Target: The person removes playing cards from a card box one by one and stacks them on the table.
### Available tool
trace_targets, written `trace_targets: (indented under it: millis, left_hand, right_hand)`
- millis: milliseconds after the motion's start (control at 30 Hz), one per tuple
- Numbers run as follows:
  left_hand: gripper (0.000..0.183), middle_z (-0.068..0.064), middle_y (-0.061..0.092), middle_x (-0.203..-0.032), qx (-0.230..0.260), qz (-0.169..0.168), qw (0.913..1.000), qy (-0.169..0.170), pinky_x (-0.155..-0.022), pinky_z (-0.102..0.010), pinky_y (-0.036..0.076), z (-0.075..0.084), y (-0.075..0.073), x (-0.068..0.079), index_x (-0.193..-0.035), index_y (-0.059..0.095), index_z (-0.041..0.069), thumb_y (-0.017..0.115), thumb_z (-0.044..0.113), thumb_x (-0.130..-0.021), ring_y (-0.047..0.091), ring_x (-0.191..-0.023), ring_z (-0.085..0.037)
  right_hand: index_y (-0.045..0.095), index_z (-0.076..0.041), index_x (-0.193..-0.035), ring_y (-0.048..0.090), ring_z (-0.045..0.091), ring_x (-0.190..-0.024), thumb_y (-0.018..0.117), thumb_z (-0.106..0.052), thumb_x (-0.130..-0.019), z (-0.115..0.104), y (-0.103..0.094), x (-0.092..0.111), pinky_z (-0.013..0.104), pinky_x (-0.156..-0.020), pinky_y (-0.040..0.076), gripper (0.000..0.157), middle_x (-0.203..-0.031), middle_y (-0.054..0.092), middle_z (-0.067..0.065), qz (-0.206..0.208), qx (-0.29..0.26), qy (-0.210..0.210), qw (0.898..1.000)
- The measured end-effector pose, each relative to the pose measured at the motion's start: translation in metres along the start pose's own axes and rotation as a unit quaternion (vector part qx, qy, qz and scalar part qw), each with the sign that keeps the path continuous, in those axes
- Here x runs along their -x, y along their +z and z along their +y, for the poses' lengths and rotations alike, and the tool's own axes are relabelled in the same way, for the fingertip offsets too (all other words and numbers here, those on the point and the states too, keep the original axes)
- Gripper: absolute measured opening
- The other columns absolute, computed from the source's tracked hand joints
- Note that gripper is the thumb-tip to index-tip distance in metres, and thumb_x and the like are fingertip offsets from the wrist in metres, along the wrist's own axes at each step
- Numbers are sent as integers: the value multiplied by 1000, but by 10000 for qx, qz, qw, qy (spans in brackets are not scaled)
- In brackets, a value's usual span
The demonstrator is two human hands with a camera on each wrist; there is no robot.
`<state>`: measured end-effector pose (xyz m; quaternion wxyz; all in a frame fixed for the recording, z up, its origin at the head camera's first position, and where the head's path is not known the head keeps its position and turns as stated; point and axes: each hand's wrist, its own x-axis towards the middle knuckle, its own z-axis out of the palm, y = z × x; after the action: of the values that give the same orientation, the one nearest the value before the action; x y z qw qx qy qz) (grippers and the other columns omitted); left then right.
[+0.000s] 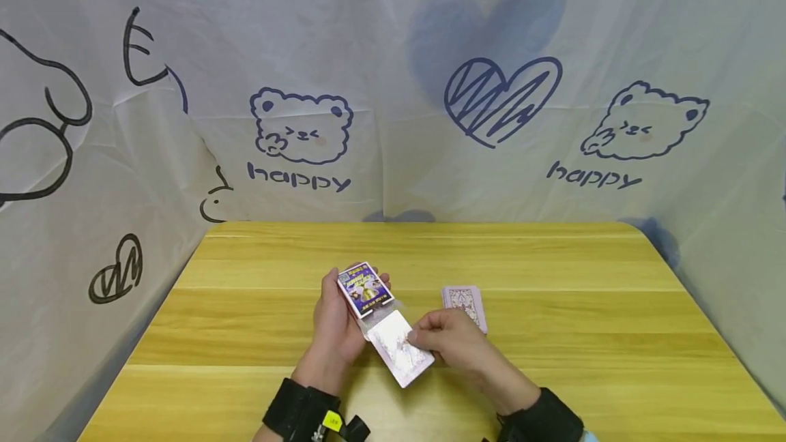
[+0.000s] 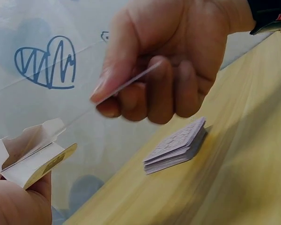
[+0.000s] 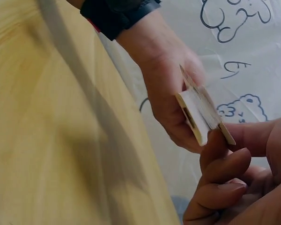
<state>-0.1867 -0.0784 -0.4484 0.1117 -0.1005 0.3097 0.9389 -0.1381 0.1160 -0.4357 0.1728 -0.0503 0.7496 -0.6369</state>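
Observation:
My left hand (image 1: 333,325) holds a small playing-card box (image 1: 365,289) with a purple printed front, its open end tilted toward me. In the left wrist view the box (image 2: 35,157) has its flaps spread. Between thumb and fingers, my right hand (image 1: 459,341) pinches a playing card (image 1: 396,355) with a pale patterned back. The card's far end reaches the box's opening, and light glares off its face. Seen edge-on in the left wrist view, the card (image 2: 129,83) is thin. Beside the right hand, a stack of playing cards (image 1: 464,301) lies back side up on the table.
The yellow wood-grain table (image 1: 258,292) lies under both hands. A pale cloth (image 1: 393,176) with drawn bears and hearts hangs behind it and at the sides. Black straps (image 1: 301,409) with cameras wrap both wrists.

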Motion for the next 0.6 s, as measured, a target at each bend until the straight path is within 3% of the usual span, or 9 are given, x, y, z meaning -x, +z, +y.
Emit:
trace_targets:
  millis: [233,367,600]
  left_hand:
    - [55,-15,59,-120,113,177,9997,79,-95,-47,51,10,-3,-3,-135,37,9,22,51,-104,56,-117,-34]
    - [56,-16,57,-123,194,278,9994,111,-96,-48,51,14,-4,-2,-136,37,8,23,51,-103,55,-120,-34]
    - [58,-17,51,-131,227,367,9990,72,-97,-49,50,16,-5,-2,-139,35,8,25,52,-103,52,-123,-34]
  right_hand:
    - [66,8,-89,34,8,-47,67,-12,-88,-4,-18,2,19,-42,27,19,-59,49,-2,80,193,-141,9997]
    - [67,4,-88,37,10,-51,67,-13,-88,-4,-27,1,20,-45,30,17,-59,48,-2,583,528,-202,9967]
    - [68,-2,-81,44,13,-50,70,-12,-86,4,-42,-5,21,-44,35,12,-56,52,2,1451,1195,-206,9820]
